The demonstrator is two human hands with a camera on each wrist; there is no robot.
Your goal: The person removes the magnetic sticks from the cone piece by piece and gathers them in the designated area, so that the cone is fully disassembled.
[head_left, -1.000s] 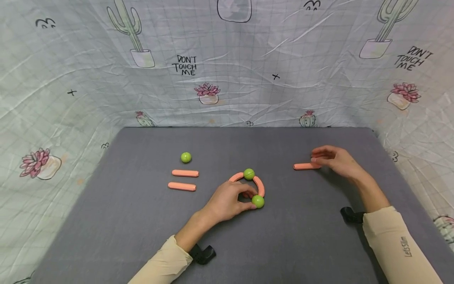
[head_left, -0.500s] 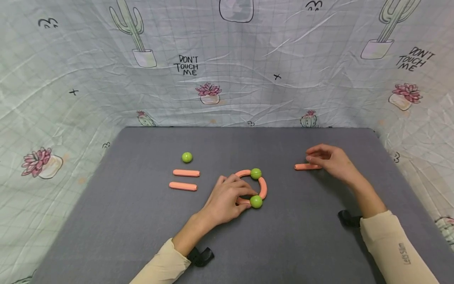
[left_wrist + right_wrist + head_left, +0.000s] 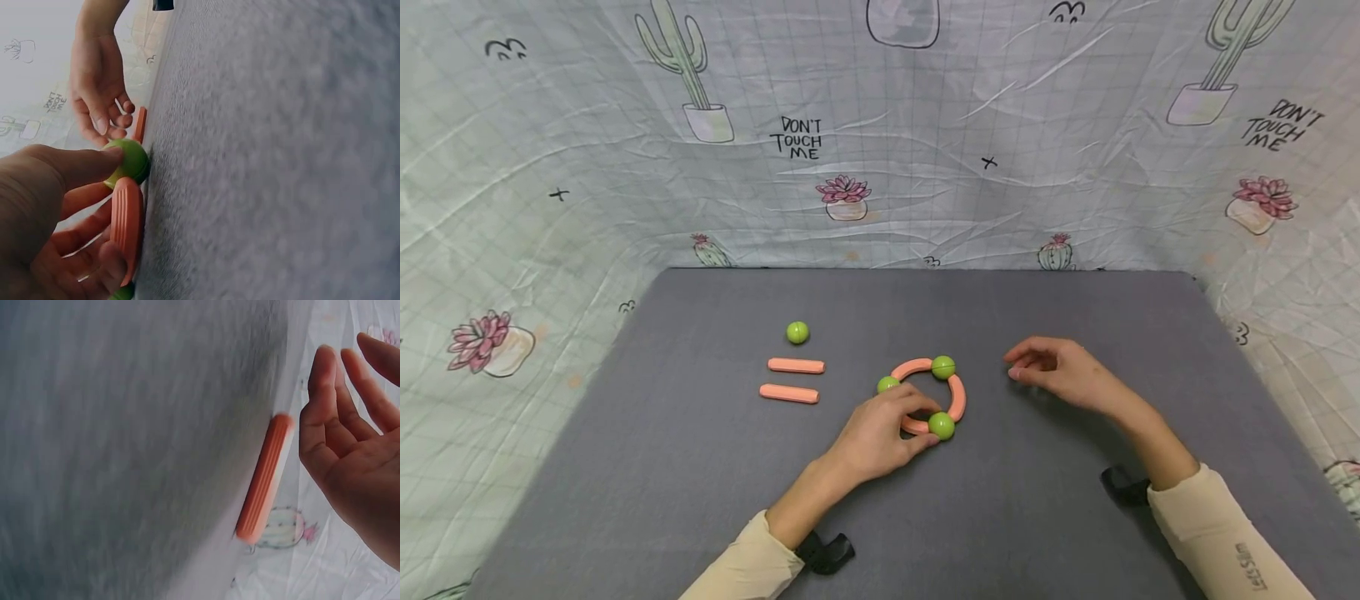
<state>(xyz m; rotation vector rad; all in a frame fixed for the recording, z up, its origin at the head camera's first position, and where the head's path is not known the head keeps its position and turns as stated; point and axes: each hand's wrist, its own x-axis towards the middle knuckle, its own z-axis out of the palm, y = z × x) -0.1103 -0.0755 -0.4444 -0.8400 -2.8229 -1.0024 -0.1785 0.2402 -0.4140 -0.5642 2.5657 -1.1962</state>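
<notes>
In the head view, my left hand (image 3: 880,429) pinches the near green ball (image 3: 942,427) of a ring between thumb and index finger. Curved orange rods (image 3: 957,398) link that ball to a far green ball (image 3: 943,367) and a left green ball (image 3: 887,385); my fingers cover part of the ring. In the left wrist view the thumb presses on the ball (image 3: 130,164), beside a ribbed orange rod (image 3: 127,222). My right hand (image 3: 1063,371) hovers right of the ring, fingers loosely bent and holding nothing. A straight orange rod (image 3: 265,478) lies beyond it, hidden in the head view.
Left of the ring, two straight orange rods, an upper rod (image 3: 796,366) and a lower rod (image 3: 788,393), lie on the dark grey table (image 3: 700,467). Behind them sits a loose green ball (image 3: 797,332). A cactus-printed cloth (image 3: 910,125) walls off the back and sides.
My right hand has left the straight orange rod and moved left and nearer, toward the ring. My left hand still pinches the near ball; the ring's left ball has come into sight.
</notes>
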